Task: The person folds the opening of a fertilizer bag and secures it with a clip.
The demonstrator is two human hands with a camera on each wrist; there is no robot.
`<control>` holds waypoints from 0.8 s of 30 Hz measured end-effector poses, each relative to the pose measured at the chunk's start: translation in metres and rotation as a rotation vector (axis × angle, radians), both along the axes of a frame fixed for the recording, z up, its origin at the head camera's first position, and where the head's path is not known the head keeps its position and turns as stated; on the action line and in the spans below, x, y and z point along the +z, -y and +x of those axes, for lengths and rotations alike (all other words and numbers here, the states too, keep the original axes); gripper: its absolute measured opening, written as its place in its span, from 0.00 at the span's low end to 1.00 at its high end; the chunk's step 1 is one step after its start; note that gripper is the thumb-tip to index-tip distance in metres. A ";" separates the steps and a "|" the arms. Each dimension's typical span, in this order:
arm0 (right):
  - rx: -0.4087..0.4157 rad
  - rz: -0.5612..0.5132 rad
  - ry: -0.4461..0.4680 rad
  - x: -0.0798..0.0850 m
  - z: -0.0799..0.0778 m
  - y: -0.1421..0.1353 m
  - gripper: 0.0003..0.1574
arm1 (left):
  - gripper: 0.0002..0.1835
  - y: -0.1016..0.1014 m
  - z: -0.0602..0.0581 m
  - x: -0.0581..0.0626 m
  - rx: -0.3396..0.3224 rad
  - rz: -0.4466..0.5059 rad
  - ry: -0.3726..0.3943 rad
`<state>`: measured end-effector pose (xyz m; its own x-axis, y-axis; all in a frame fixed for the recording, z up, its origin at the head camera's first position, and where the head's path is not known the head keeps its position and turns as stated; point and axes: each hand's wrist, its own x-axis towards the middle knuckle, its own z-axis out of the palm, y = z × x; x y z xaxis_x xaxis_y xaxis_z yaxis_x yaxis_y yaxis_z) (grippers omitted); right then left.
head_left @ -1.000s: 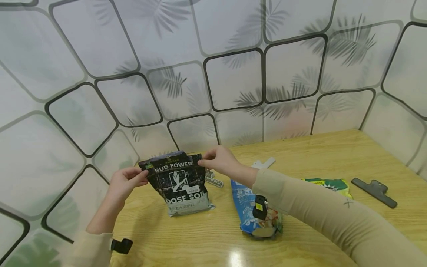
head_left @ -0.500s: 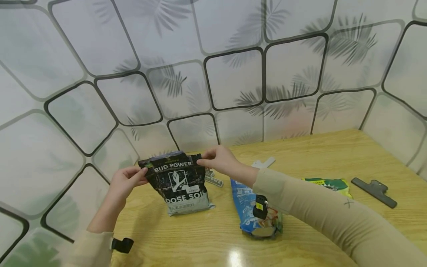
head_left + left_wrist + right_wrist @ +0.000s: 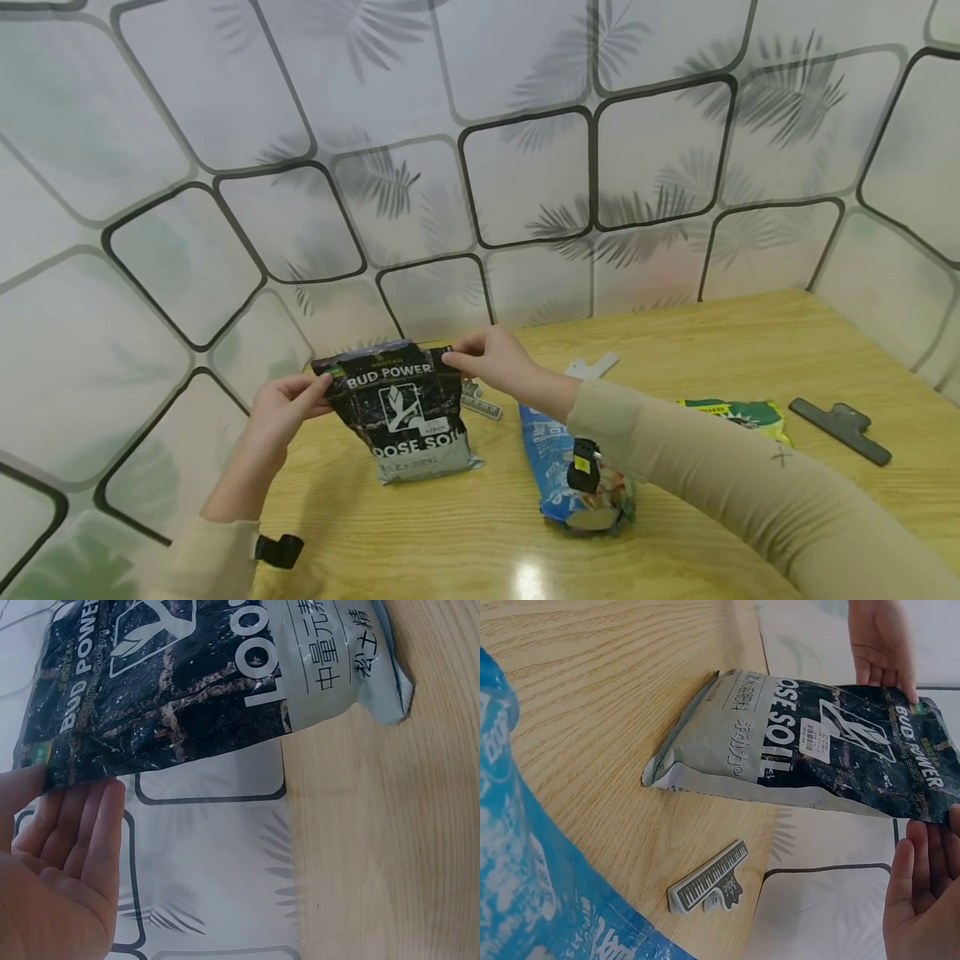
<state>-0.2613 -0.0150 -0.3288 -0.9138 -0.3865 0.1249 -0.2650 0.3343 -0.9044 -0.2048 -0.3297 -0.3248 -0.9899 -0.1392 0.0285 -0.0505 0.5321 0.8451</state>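
A black and pale grey soil bag (image 3: 408, 417) printed "BUD POWER" and "LOOSE SOIL" stands upright on the table, left of the middle in the head view. My left hand (image 3: 281, 412) pinches its upper left corner between thumb and fingers. At the upper right corner, my right hand (image 3: 495, 362) pinches the bag the same way. In the left wrist view the left thumb lies on the front of the bag (image 3: 187, 682), with the fingers behind it. A white label shows on the bag (image 3: 780, 742) in the right wrist view.
Behind the soil bag lies a clip with a piano-key pattern (image 3: 709, 881). A blue bag (image 3: 555, 467) stands under my right forearm, with a white clip (image 3: 596, 367) behind it. Farther right are a green and yellow bag (image 3: 750, 417) and a dark grey clip (image 3: 842, 429). Patterned curtain encloses the table.
Both hands keep their pinch on the soil bag's top corners. The left wrist has shifted very slightly to the right; the bag stays in nearly the same place.
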 end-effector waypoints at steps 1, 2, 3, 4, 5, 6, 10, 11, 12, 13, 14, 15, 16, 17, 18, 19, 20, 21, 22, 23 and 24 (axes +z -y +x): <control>-0.002 0.000 -0.003 -0.001 0.000 0.000 0.12 | 0.22 0.000 0.000 -0.001 0.002 0.012 -0.006; -0.004 0.003 -0.006 -0.001 -0.001 0.000 0.12 | 0.23 -0.001 -0.001 -0.001 0.006 0.023 -0.011; -0.007 0.005 -0.009 -0.002 -0.001 0.000 0.12 | 0.23 -0.001 -0.001 -0.002 0.009 0.032 -0.016; -0.008 0.007 -0.011 -0.002 -0.001 0.001 0.12 | 0.23 -0.002 -0.001 -0.002 0.015 0.038 -0.021; -0.009 0.011 -0.016 -0.002 -0.001 0.001 0.12 | 0.23 -0.002 -0.001 -0.002 0.019 0.041 -0.024; -0.010 0.016 -0.021 -0.002 -0.001 0.001 0.13 | 0.23 -0.002 -0.001 -0.003 0.022 0.044 -0.027; -0.014 0.033 -0.040 0.000 0.001 0.002 0.14 | 0.21 -0.002 -0.002 -0.002 0.022 0.029 -0.022; -0.014 0.037 -0.046 0.000 0.001 0.002 0.14 | 0.21 -0.001 -0.002 -0.002 0.020 0.024 -0.019; -0.015 0.040 -0.049 0.000 0.002 0.002 0.14 | 0.20 -0.001 -0.002 -0.002 0.018 0.020 -0.015; -0.016 0.041 -0.050 0.000 0.002 0.002 0.14 | 0.20 0.000 -0.002 -0.001 0.017 0.015 -0.011; -0.017 0.042 -0.053 0.000 0.002 0.002 0.14 | 0.20 0.000 -0.002 -0.001 0.015 0.010 -0.006; -0.017 0.047 -0.057 0.000 0.002 0.003 0.14 | 0.20 0.000 -0.002 -0.001 0.014 0.005 0.000; -0.018 0.053 -0.061 0.000 0.002 0.003 0.15 | 0.19 0.001 -0.002 -0.001 0.013 0.001 0.003; -0.019 0.056 -0.064 0.000 0.002 0.003 0.15 | 0.19 0.001 -0.001 -0.001 0.012 0.004 0.006; -0.019 0.060 -0.068 0.000 0.002 0.003 0.15 | 0.19 0.002 -0.001 -0.001 0.010 0.007 0.008; -0.020 0.062 -0.070 -0.001 0.002 0.003 0.15 | 0.19 0.002 -0.001 -0.001 0.008 0.010 0.009; -0.021 0.065 -0.074 -0.001 0.002 0.003 0.16 | 0.19 0.002 0.000 0.000 0.006 0.014 0.011; -0.021 0.065 -0.077 -0.002 0.002 0.003 0.16 | 0.18 0.002 0.000 0.000 0.004 0.020 0.012; -0.019 0.064 -0.079 -0.002 0.001 0.003 0.16 | 0.18 0.003 0.001 0.000 0.003 0.023 0.014; -0.015 0.058 -0.078 -0.003 0.001 0.002 0.15 | 0.19 0.003 0.001 0.000 0.000 0.020 0.017; -0.013 0.051 -0.076 -0.003 0.002 0.002 0.15 | 0.18 0.003 0.001 0.001 -0.006 0.023 0.014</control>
<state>-0.2597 -0.0168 -0.3318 -0.9075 -0.3820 0.1749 -0.3278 0.3834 -0.8634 -0.2038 -0.3328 -0.3242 -0.9910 -0.1333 0.0113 -0.0593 0.5134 0.8561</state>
